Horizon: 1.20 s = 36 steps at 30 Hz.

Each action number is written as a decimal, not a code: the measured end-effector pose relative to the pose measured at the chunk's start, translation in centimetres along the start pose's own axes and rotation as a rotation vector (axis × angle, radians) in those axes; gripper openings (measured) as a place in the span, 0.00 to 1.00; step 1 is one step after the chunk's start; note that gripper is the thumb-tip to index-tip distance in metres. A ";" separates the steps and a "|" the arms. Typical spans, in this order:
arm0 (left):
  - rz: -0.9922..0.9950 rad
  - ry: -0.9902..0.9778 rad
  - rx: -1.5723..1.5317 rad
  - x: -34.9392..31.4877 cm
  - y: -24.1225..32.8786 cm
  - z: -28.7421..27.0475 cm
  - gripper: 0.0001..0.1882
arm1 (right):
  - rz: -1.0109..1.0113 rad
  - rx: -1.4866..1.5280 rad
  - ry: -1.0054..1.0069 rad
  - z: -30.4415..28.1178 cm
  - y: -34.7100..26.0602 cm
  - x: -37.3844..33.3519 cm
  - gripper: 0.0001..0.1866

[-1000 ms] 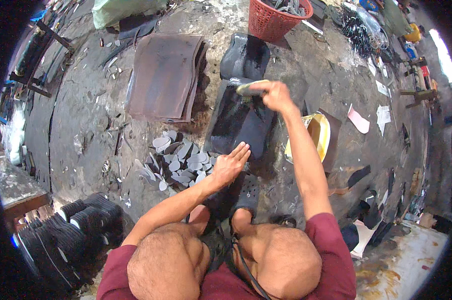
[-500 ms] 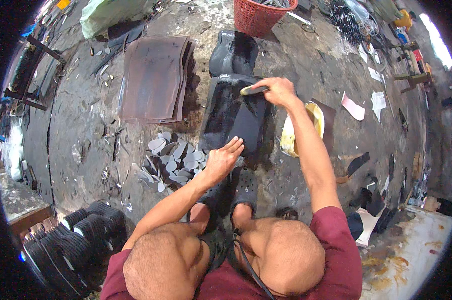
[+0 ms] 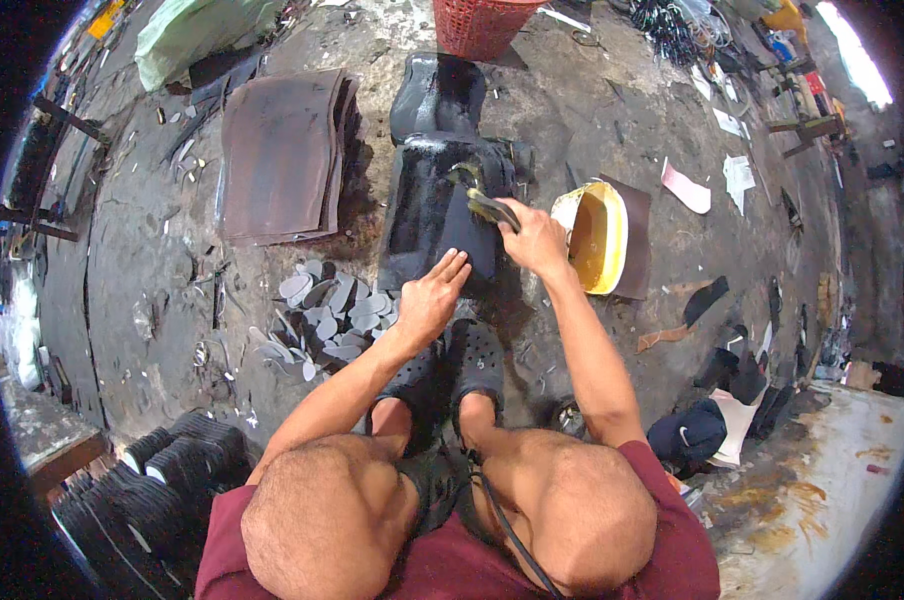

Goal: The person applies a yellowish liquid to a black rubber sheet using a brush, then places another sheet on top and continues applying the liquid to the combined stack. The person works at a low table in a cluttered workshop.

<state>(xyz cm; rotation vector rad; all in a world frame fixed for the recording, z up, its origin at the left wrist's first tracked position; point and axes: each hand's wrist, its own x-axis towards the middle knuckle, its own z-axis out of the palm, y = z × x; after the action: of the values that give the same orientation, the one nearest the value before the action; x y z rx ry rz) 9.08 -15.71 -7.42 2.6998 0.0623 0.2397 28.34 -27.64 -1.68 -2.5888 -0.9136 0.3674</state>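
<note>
My right hand [image 3: 535, 240] is closed round the handle of a brush [image 3: 490, 208]. Its yellowish, wet-looking bristles are over the right side of a black sheet [image 3: 409, 225] on the floor. A fresh greenish-yellow smear [image 3: 463, 172] shines near the sheet's far edge. On the near edge of the sheet, my left hand [image 3: 430, 300] rests with its fingers stretched out flat, holding nothing. Just right of my right hand stands a white and yellow tub [image 3: 612, 235] with amber liquid inside. Beyond the sheet lies another glossy black piece [image 3: 437, 97].
Brown sheets [image 3: 280, 155] are stacked to the left. Grey oval cutouts [image 3: 327, 318] are piled beside my left forearm. A red basket [image 3: 482, 28] stands at the far side. Black sole-shaped pieces [image 3: 187, 450] sit at the lower left; a dark cap [image 3: 687, 432] lies at the lower right.
My right hand has drawn the brush nearer, toward the sheet's right edge. A glossy smear now shows near the far edge, and my forearm no longer covers the tub. The whole view has shifted slightly.
</note>
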 end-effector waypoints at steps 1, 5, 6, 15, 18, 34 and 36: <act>0.025 0.016 -0.003 -0.4 -0.3 0.4 0.27 | 0.055 0.012 -0.014 0.9 0.9 -0.8 0.22; 0.024 -0.005 -0.005 0.1 -1.4 0.0 0.27 | -0.005 -0.070 0.038 -0.3 0.6 0.0 0.25; 0.025 -0.010 -0.020 0.7 -1.2 0.1 0.27 | 0.003 -0.084 0.086 -0.2 0.7 1.9 0.25; -0.272 0.463 -0.416 -1.9 -2.7 -0.7 0.22 | -0.290 0.017 -0.068 0.7 0.0 -2.7 0.17; -0.680 0.511 -0.437 -1.0 -4.6 -1.7 0.23 | -0.368 0.019 0.032 1.0 0.7 -6.6 0.18; -0.918 0.175 -0.874 -2.9 -8.9 -1.6 0.25 | -0.534 -0.349 -0.180 4.2 -8.2 -0.3 0.21; -0.964 0.187 -0.934 -2.9 -8.2 -2.7 0.25 | -0.433 -0.179 -0.404 0.2 -9.4 2.4 0.22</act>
<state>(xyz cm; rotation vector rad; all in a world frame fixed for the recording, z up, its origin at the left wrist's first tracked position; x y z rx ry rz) 5.73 -7.37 -8.88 1.4881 0.9935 0.1517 24.91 -19.30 1.83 -2.4125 -1.6745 0.7242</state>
